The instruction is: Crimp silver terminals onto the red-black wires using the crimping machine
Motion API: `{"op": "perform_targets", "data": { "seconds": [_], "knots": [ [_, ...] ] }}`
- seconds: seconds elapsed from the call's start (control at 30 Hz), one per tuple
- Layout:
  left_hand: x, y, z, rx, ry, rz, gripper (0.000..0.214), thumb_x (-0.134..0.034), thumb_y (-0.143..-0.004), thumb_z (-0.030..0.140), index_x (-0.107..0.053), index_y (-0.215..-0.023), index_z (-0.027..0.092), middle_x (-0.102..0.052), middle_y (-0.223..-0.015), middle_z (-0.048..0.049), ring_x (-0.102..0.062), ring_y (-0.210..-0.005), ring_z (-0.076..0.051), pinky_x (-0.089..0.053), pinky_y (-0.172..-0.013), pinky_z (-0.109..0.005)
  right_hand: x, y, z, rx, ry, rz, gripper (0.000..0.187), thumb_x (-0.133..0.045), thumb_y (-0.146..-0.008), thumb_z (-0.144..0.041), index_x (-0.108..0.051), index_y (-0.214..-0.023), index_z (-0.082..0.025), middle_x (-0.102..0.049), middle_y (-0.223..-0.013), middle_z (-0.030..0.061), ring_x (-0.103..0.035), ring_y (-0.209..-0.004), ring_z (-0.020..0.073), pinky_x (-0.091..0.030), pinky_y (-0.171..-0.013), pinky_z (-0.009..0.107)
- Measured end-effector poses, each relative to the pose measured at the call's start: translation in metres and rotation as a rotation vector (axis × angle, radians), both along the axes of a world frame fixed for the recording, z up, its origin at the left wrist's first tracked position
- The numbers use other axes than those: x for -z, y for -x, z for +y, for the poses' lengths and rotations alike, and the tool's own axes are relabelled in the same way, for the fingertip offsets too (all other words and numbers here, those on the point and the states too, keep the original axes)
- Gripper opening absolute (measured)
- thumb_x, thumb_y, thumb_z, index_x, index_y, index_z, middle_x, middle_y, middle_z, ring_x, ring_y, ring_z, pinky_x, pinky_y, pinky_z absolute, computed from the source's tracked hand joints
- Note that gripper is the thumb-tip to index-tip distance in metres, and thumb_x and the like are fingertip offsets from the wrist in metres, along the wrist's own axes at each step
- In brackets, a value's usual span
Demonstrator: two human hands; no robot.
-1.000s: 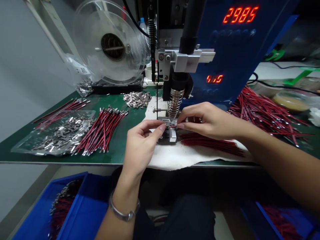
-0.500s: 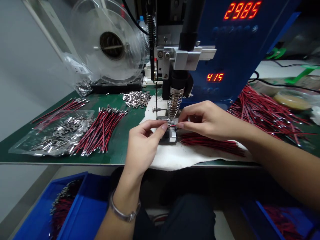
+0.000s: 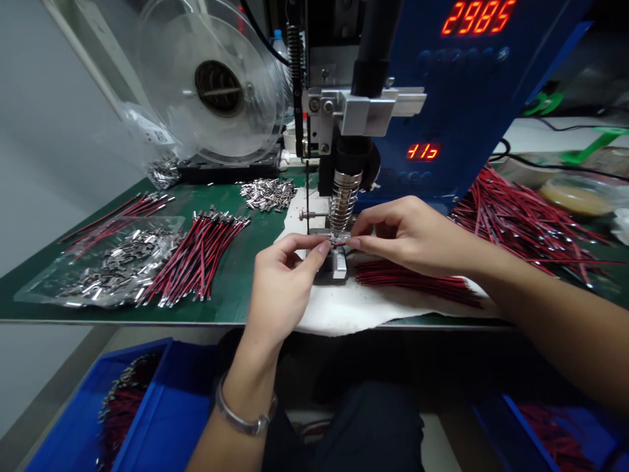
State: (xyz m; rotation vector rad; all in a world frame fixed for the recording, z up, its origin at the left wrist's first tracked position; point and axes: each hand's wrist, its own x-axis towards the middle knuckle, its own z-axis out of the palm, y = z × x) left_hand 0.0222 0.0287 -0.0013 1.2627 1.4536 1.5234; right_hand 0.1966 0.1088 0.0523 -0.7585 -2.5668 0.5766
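My left hand (image 3: 281,286) is closed in a pinch at the left side of a small metal fixture (image 3: 339,267). Whatever sits between its thumb and forefinger is too small and hidden to make out. On the right of the fixture, my right hand (image 3: 417,237) pinches a short red-and-black wire (image 3: 339,244), which runs across toward the left fingertips. Right above the wire is the spring-wrapped soldering head (image 3: 345,196) of a bench machine. A bundle of red-and-black wires (image 3: 417,285) lies on white cloth (image 3: 339,314) below my right hand.
Left on the green table (image 3: 236,282) lie finished-looking wires with metal ends (image 3: 196,255), a bag of metal connectors (image 3: 122,262) and a loose connector pile (image 3: 268,195). A large wire heap (image 3: 521,223) is at right. The blue machine housing (image 3: 442,98) stands behind; a blue bin (image 3: 162,406) sits below.
Both hands stay almost still at the fixture, with only a tiny shift of the fingers. The lower red display on the machine reads differently, its digits partly blurred.
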Motion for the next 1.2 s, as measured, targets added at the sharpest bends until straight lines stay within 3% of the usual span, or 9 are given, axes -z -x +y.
{"op": "perform_targets", "data": {
  "seconds": [0.4, 0.6, 0.83, 1.07, 1.2],
  "knots": [
    [0.0007, -0.0011, 0.0005, -0.008, 0.001, -0.019, 0.021, -0.070, -0.076, 0.036, -0.073, -0.086, 0.018, -0.064, -0.071, -0.0030, -0.047, -0.055, -0.010, -0.029, -0.048, -0.023, -0.0007, 0.0017, -0.0040, 0.080, 0.040, 0.006, 0.019, -0.058, -0.083, -0.027, -0.070, -0.076, -0.014, -0.058, -0.056, -0.0013, -0.045, -0.051, 0.0080, -0.034, -0.053, 0.023],
    [-0.0034, -0.0015, -0.0002, -0.030, 0.026, -0.023, 0.020, -0.072, -0.074, 0.036, -0.073, -0.082, 0.018, -0.049, -0.053, 0.0023, -0.031, -0.045, -0.007, -0.022, -0.044, -0.023, -0.0001, 0.0015, -0.0029, 0.073, 0.058, 0.012, 0.019, -0.058, -0.083, -0.027, -0.070, -0.077, -0.014, -0.056, -0.055, -0.0018, -0.044, -0.049, 0.0075, -0.033, -0.050, 0.022],
    [0.0005, -0.0004, -0.0001, -0.018, 0.009, -0.007, 0.022, -0.070, -0.076, 0.037, -0.073, -0.086, 0.018, -0.062, -0.068, -0.0029, -0.045, -0.054, -0.010, -0.029, -0.048, -0.024, 0.0002, 0.0011, -0.0042, 0.082, 0.053, 0.004, 0.017, -0.058, -0.082, -0.025, -0.070, -0.075, -0.015, -0.058, -0.056, -0.0016, -0.045, -0.051, 0.0080, -0.033, -0.051, 0.023],
    [-0.0040, -0.0019, -0.0010, -0.030, 0.040, -0.011, 0.021, -0.071, -0.074, 0.037, -0.073, -0.082, 0.018, -0.046, -0.052, 0.0027, -0.029, -0.045, -0.007, -0.020, -0.042, -0.022, -0.0004, 0.0027, -0.0049, 0.115, 0.038, 0.014, 0.019, -0.058, -0.082, -0.027, -0.071, -0.075, -0.015, -0.059, -0.056, -0.0010, -0.047, -0.051, 0.0088, -0.034, -0.052, 0.024],
    [-0.0038, -0.0015, -0.0013, -0.036, 0.052, -0.001, 0.021, -0.071, -0.074, 0.037, -0.073, -0.082, 0.018, -0.046, -0.052, 0.0026, -0.029, -0.045, -0.007, -0.020, -0.043, -0.022, -0.0016, 0.0030, -0.0060, 0.126, 0.036, 0.017, 0.019, -0.059, -0.082, -0.028, -0.072, -0.075, -0.016, -0.058, -0.055, -0.0013, -0.048, -0.052, 0.0093, -0.035, -0.053, 0.024]
  ]
}}
